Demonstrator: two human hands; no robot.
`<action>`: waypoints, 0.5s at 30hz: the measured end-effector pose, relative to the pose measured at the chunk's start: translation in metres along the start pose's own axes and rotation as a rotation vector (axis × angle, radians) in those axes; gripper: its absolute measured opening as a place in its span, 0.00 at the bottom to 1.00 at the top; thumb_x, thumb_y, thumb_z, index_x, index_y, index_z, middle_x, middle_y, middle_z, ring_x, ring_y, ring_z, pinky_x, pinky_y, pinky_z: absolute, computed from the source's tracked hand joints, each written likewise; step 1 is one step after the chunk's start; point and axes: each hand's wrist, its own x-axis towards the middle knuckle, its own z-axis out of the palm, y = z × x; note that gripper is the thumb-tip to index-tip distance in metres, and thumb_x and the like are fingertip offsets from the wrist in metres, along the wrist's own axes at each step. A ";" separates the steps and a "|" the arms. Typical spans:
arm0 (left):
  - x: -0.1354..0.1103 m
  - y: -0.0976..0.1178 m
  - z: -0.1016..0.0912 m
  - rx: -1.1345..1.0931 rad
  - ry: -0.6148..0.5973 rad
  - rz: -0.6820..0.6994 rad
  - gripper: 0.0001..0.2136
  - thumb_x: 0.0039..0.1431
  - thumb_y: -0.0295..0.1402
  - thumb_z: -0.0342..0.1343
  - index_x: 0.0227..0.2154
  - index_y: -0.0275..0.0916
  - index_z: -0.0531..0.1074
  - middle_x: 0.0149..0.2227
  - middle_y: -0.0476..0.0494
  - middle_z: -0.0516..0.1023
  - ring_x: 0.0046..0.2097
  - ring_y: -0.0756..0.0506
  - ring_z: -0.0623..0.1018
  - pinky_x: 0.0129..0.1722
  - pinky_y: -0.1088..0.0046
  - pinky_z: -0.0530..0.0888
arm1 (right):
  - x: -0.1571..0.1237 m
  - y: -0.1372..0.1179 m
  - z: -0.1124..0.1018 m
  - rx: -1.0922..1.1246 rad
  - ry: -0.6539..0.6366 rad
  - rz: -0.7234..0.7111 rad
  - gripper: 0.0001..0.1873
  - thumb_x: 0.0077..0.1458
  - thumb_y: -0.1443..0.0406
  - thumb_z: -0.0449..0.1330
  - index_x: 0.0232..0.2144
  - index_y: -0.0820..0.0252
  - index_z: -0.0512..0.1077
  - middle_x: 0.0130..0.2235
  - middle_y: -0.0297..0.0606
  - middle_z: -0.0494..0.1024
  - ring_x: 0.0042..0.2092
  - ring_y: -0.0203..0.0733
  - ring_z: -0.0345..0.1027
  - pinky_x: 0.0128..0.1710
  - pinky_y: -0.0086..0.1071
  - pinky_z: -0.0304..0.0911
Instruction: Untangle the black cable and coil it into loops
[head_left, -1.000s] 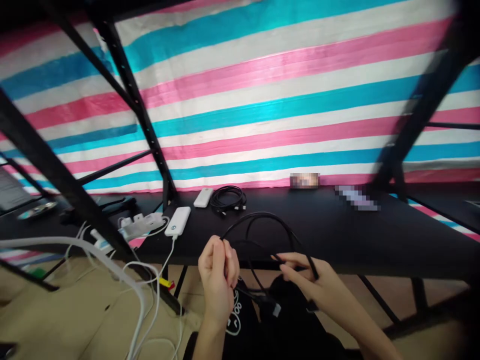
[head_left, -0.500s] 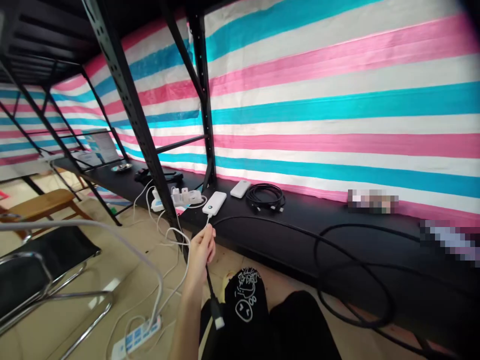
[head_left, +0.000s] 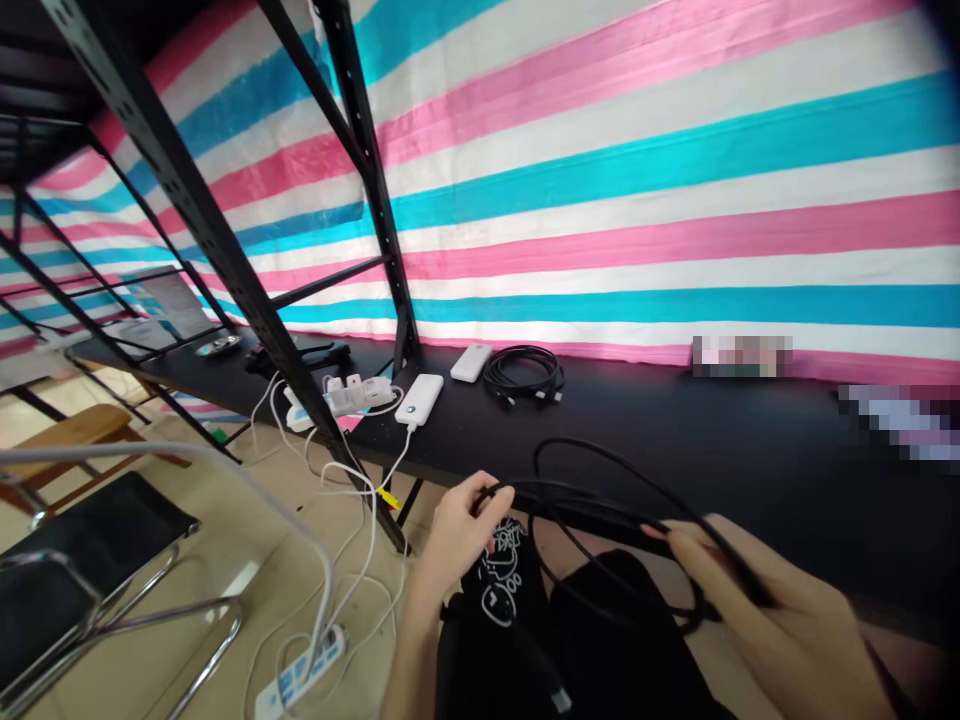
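A long black cable (head_left: 626, 462) hangs in loose loops between my hands, over my knees and the shelf's front edge. My left hand (head_left: 469, 525) pinches it between thumb and fingers. A flat plug (head_left: 555, 690) with a metal tip dangles from a cable end below that hand, over my dark trousers. Lower right, my right hand (head_left: 780, 620) is closed around the same cable, its fingertips partly hidden. Beyond both hands, a tied coil of black cable (head_left: 523, 372) lies on the black shelf (head_left: 637, 415).
Two white power banks (head_left: 420, 398) lie left of the coil, the nearer with a white cord. A power strip with chargers (head_left: 349, 395) sits by the metal upright (head_left: 225, 240). White cords and another power strip (head_left: 300, 675) are on the floor beside a black chair (head_left: 97, 560).
My left hand has moved right and down, away from the power bank's cord. My right hand has come into view, gripping the black cable. The loops have drawn closer together. The view has shifted.
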 end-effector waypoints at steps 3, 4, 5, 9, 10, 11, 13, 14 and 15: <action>-0.002 0.006 0.003 0.042 -0.018 0.108 0.09 0.52 0.38 0.58 0.29 0.40 0.67 0.17 0.59 0.59 0.20 0.54 0.62 0.21 0.79 0.58 | 0.003 -0.018 0.015 -0.016 -0.107 -0.053 0.13 0.53 0.58 0.58 0.20 0.56 0.70 0.21 0.30 0.72 0.23 0.34 0.67 0.22 0.22 0.62; -0.003 0.009 0.004 0.048 -0.019 0.140 0.08 0.51 0.37 0.59 0.28 0.39 0.68 0.17 0.58 0.60 0.20 0.54 0.61 0.21 0.79 0.57 | 0.004 -0.022 0.019 -0.016 -0.131 -0.057 0.13 0.53 0.58 0.58 0.20 0.56 0.70 0.21 0.30 0.71 0.23 0.34 0.66 0.22 0.22 0.61; -0.003 0.012 0.006 0.046 -0.022 0.164 0.07 0.51 0.35 0.59 0.26 0.39 0.68 0.17 0.57 0.61 0.21 0.54 0.61 0.21 0.78 0.57 | 0.004 -0.024 0.023 -0.010 -0.148 -0.056 0.13 0.54 0.59 0.57 0.20 0.56 0.71 0.21 0.30 0.71 0.24 0.34 0.66 0.22 0.22 0.61; -0.005 0.020 0.006 0.000 -0.029 0.227 0.13 0.55 0.34 0.54 0.18 0.36 0.73 0.20 0.49 0.73 0.24 0.51 0.69 0.25 0.77 0.63 | 0.007 -0.020 0.027 0.056 -0.110 -0.024 0.12 0.55 0.59 0.56 0.23 0.55 0.73 0.24 0.31 0.73 0.26 0.35 0.66 0.24 0.23 0.61; -0.004 0.020 0.004 -0.010 -0.005 0.230 0.13 0.55 0.34 0.54 0.17 0.36 0.74 0.20 0.48 0.75 0.25 0.50 0.70 0.27 0.76 0.65 | 0.008 -0.015 0.026 0.074 -0.074 0.009 0.12 0.54 0.59 0.57 0.23 0.55 0.73 0.24 0.31 0.73 0.26 0.35 0.66 0.25 0.24 0.61; -0.003 0.019 0.000 -0.017 0.035 0.228 0.13 0.54 0.33 0.54 0.18 0.36 0.75 0.21 0.47 0.76 0.26 0.49 0.72 0.27 0.76 0.66 | 0.009 -0.009 0.025 0.092 -0.033 0.064 0.11 0.53 0.58 0.57 0.24 0.55 0.74 0.25 0.31 0.74 0.27 0.36 0.67 0.25 0.25 0.61; 0.002 0.015 -0.009 -0.025 0.126 0.227 0.10 0.51 0.32 0.56 0.18 0.37 0.76 0.21 0.48 0.76 0.26 0.49 0.72 0.27 0.76 0.67 | 0.012 0.006 0.022 0.156 0.093 0.224 0.11 0.50 0.55 0.60 0.27 0.55 0.76 0.29 0.33 0.76 0.30 0.38 0.69 0.29 0.27 0.63; 0.004 0.012 -0.014 -0.029 0.162 0.229 0.08 0.49 0.31 0.57 0.18 0.37 0.76 0.21 0.48 0.76 0.26 0.49 0.72 0.28 0.76 0.67 | 0.013 0.014 0.020 0.217 0.177 0.312 0.13 0.49 0.54 0.61 0.29 0.56 0.76 0.31 0.35 0.78 0.33 0.40 0.70 0.32 0.29 0.64; 0.007 0.008 -0.019 -0.036 0.189 0.228 0.07 0.48 0.31 0.58 0.18 0.37 0.76 0.21 0.48 0.76 0.26 0.49 0.72 0.28 0.76 0.67 | 0.015 0.020 0.018 0.293 0.267 0.392 0.15 0.47 0.52 0.63 0.29 0.56 0.77 0.33 0.36 0.78 0.36 0.42 0.70 0.35 0.31 0.65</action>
